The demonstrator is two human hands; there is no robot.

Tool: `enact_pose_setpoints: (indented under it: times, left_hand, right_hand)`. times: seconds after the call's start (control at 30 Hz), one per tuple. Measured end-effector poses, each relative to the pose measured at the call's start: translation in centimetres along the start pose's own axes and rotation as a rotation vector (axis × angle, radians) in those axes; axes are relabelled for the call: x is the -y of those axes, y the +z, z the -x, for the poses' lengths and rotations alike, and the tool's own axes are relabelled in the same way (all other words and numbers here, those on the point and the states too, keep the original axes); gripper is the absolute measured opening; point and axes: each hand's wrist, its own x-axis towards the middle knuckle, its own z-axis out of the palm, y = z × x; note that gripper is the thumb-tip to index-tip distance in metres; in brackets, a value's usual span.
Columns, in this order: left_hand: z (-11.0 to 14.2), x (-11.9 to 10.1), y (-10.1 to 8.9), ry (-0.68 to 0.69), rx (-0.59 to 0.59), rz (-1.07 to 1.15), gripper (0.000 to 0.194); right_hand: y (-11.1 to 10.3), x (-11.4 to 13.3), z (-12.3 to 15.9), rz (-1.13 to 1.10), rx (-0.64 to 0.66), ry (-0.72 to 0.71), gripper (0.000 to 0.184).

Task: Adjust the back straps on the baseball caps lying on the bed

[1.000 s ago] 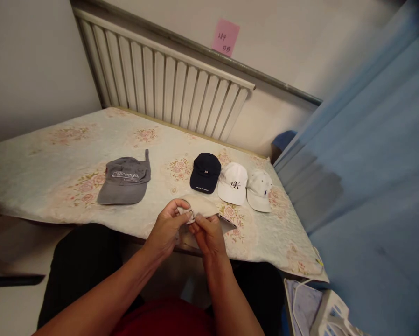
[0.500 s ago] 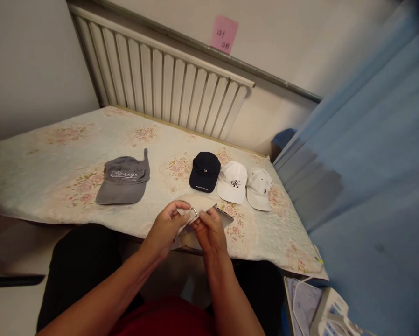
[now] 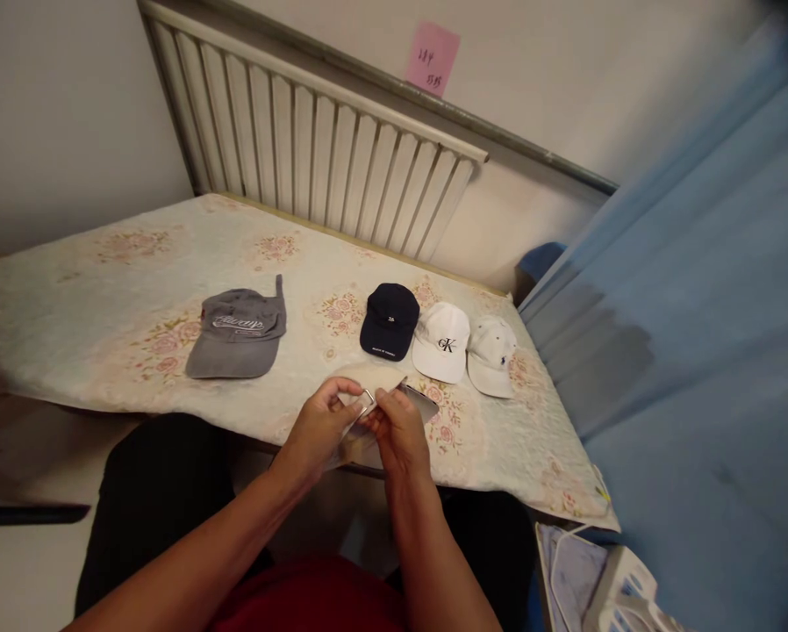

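At the near edge of the bed, both hands work on a beige cap (image 3: 361, 379), mostly covered by my fingers. My left hand (image 3: 318, 421) is closed, its thumb and fingers pinching a silver metal buckle (image 3: 368, 399). Close beside it, my right hand (image 3: 399, 426) is closed on the cap's strap at the buckle. A flat grey thing with a dark edge (image 3: 424, 404) shows behind the right hand; I cannot tell its kind. Beyond lie a navy cap (image 3: 390, 320), a white cap with CK lettering (image 3: 441, 342) and an off-white cap (image 3: 491, 355).
A grey cap (image 3: 239, 333) lies to the left on the flowered bed cover (image 3: 328, 263). A white radiator (image 3: 315, 149) runs along the back wall. Blue curtain (image 3: 697, 290) hangs at the right. A white power strip (image 3: 624, 588) sits at lower right.
The fingers have shifted slightly at the buckle, and the right thumb now lies closer to it. The view has tilted a little; the other caps stay in place.
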Motion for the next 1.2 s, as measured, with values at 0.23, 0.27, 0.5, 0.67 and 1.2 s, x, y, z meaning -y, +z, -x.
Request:
enact_pose_setpoints:
  times: [0.23, 0.27, 0.5, 0.67, 1.2]
  left_hand:
    - [0.5, 0.0, 0.3, 0.024, 0.052, -0.027, 0.022]
    - [0.5, 0.0, 0.4, 0.032, 0.055, -0.031, 0.022]
    - [0.3, 0.2, 0.4, 0.071, 0.048, -0.048, 0.023]
    - [0.4, -0.4, 0.5, 0.062, 0.082, -0.07, 0.023]
    - [0.9, -0.1, -1.5, 0.467, -0.146, -0.344, 0.03]
  right_hand:
    - [0.6, 1.1, 0.1, 0.024, -0.027, -0.068, 0.015]
    - [0.7, 1.2, 0.2, 0.015, -0.025, -0.077, 0.015]
    - [1.0, 1.5, 0.8, 0.021, 0.044, -0.046, 0.018]
    - [1.0, 1.6, 0.4, -0.006, -0.049, -0.068, 0.02]
    - [0.1, 4.8, -0.7, -0.206, -0.142, -0.206, 0.022]
